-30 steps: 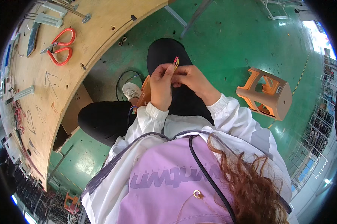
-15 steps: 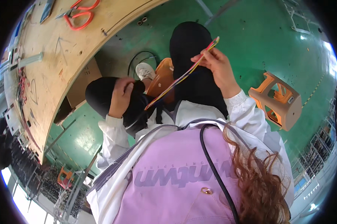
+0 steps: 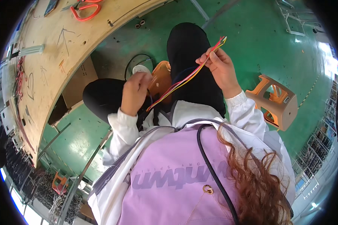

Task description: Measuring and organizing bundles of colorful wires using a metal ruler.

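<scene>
A bundle of thin wires, in red, yellow, white and dark colours, runs slantwise over my lap. My right hand pinches it near its upper end, and the short tips stick out past my fingers. The lower end rests by my dark trousers. My left hand hovers over my left thigh, left of the bundle, with its fingers curled in and slightly blurred. A dark blue strand bows away from the other wires and shows again beside my left hand; whether those fingers grip it is hidden.
A curved wooden workbench lies on the left, bearing red-handled scissors and reddish wires. Beneath it stands a cardboard box. An orange-tan plastic stool is on the green floor at right. A black cable loop lies near my shoe.
My left hand has lifted off my thigh and come right, closer to the wires. A dark strand now stands apart from the bundle. My right hand has shifted slightly, still gripping the wires.
</scene>
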Available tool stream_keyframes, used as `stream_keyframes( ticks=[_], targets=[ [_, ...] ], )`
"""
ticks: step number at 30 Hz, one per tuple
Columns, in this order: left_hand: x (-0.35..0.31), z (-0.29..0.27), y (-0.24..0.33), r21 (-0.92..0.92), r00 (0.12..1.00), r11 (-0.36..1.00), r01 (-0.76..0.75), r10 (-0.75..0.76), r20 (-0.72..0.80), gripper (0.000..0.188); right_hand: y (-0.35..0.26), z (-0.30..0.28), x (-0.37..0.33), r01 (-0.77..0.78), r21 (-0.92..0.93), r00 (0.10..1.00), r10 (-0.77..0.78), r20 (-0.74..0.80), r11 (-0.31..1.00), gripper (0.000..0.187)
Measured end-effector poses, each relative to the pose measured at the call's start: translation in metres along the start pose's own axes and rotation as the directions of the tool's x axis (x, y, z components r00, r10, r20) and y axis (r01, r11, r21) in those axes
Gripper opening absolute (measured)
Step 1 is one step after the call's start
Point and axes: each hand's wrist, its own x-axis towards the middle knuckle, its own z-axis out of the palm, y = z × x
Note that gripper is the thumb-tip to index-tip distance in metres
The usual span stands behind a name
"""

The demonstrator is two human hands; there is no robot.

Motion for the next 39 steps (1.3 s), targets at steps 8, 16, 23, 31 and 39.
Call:
stream_keyframes(
  ticks=[8,16,23,31,39],
  targets=[
    [0.039,0.08,0.056,-0.495,0.696,0.599,0.63,-0.153,0.702,0.032,-0.015,0.006,-0.023,0.015,-0.061,0.997,-0.01,0.071,0.998,0.015],
    [0.025,0.092,0.05,-0.416,0.906,0.86,0.297,-0.116,0.407,0.027,0.012,-0.017,-0.024,-0.015,0.079,0.949,0.039,-0.314,0.997,0.016],
    [0.021,0.095,0.06,-0.442,0.919,0.841,0.313,-0.15,0.365,0.027,0.004,-0.001,-0.01,-0.1,0.047,0.972,0.107,-0.207,0.994,0.016],
    [0.036,0.101,0.082,-0.51,0.947,0.813,0.281,-0.148,0.287,0.027,-0.006,0.004,-0.01,-0.095,-0.132,0.987,0.076,-0.139,0.987,0.019],
    [0.036,0.097,0.096,-0.647,0.943,0.693,0.32,-0.166,0.288,0.027,-0.016,0.012,-0.012,-0.088,-0.304,0.994,0.065,-0.083,0.949,0.015]
  ],
)
